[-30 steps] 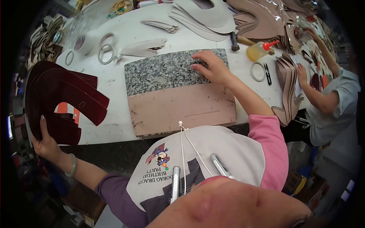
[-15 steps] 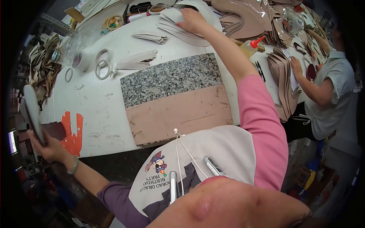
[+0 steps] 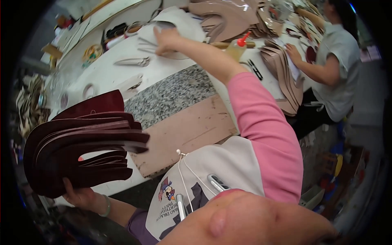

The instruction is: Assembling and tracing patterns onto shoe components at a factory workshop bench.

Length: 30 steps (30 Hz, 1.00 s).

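Observation:
At the left, my left hand (image 3: pixel 81 197) grips a stack of dark maroon U-shaped leather pieces (image 3: pixel 49 151) by its lower edge. The pieces are fanned, and the stack is held above the table, covering part of it. My right arm reaches across to the far side, where my right hand (image 3: pixel 166 40) lies with fingers apart over white curved pieces (image 3: pixel 175 18). A speckled granite slab (image 3: pixel 171 92) lies in front of me, its near part covered by a pinkish-tan board (image 3: pixel 188 132).
A glue bottle with a red tip (image 3: pixel 235 50) stands right of my forearm. Tape rolls (image 3: pixel 87 90) and grey strips (image 3: pixel 132 61) lie on the table's left half. Tan leather pieces (image 3: pixel 279 73) are stacked at the right, beside a co-worker (image 3: pixel 332 77).
My left hand has brought the maroon stack up over the table, its broad side now in view. My right hand remains at the white pieces, its fingers now more spread. The view has shifted.

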### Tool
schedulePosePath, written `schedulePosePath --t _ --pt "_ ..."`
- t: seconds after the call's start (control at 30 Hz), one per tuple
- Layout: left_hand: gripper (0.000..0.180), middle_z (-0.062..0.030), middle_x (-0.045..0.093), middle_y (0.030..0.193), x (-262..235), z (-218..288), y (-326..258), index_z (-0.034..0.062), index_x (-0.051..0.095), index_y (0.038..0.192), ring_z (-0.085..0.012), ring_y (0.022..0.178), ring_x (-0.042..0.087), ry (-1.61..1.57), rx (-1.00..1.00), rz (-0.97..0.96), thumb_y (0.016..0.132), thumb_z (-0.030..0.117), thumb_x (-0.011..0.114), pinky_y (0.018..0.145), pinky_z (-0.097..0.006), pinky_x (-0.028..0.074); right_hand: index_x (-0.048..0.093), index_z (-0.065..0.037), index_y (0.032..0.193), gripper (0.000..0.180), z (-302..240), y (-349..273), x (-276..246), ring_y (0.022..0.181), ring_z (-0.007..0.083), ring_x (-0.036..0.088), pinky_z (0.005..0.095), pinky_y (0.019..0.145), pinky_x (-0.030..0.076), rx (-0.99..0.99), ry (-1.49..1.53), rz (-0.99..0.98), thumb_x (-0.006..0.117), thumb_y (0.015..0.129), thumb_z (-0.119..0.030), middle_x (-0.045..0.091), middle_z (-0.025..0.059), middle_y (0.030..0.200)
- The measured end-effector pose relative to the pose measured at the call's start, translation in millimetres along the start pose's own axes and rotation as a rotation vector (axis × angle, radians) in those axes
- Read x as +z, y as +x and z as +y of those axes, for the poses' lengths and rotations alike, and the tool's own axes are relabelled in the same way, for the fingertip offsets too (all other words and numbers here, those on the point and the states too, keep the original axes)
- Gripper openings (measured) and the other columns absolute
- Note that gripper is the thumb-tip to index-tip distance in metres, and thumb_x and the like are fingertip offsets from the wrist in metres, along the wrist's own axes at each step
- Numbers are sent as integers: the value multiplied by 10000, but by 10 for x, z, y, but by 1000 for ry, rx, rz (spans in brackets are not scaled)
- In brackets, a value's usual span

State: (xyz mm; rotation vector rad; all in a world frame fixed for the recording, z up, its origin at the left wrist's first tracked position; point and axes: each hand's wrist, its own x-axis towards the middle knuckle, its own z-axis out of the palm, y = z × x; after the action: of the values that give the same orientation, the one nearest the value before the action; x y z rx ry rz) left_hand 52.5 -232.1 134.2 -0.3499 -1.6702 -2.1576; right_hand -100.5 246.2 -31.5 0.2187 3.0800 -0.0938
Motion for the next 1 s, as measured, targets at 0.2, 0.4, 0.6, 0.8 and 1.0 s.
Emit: schedulePosePath --t 0.2,0.4,0.6,0.8,1.0 --pt "382 -154 663 1131 833 11 144 -37 610 1152 -227 905 674 258 204 44 827 130 721 778 -260 579 188 -51 1504 1189 169 120 -33 1127 366 508 486 929 385 184 136 -82 794 554 -433 497 232 1318" --pt "348 -189 665 1071 1525 -344 -188 -58 602 1135 -219 798 671 700 344 75 830 81 698 662 -292 578 134 -75 1519 1265 237 49 -111 1172 379 468 483 937 375 292 175 -167 838 533 -438 421 239 1391" --pt "228 -108 638 1049 1238 -911 -1124 53 626 1019 -306 1031 599 589 680 -981 792 36 639 928 -446 452 108 -76 1514 1293 56 56 -53 1179 373 453 485 915 399 221 220 -69 856 532 -458 404 254 1391" --pt "427 -130 562 1204 993 -1115 -1778 67 610 1158 -320 1189 492 835 454 -1086 735 71 670 1002 -431 368 93 -79 1513 1285 156 67 -97 1158 378 446 487 886 413 262 223 -91 850 542 -448 431 279 1331" --pt "651 -179 399 1403 860 -1088 -1949 45 460 1351 -338 1327 327 1003 139 -768 730 70 653 1085 -441 264 124 -67 1510 1208 147 103 -67 1112 383 460 470 896 404 265 229 -66 809 566 -382 464 288 1281"
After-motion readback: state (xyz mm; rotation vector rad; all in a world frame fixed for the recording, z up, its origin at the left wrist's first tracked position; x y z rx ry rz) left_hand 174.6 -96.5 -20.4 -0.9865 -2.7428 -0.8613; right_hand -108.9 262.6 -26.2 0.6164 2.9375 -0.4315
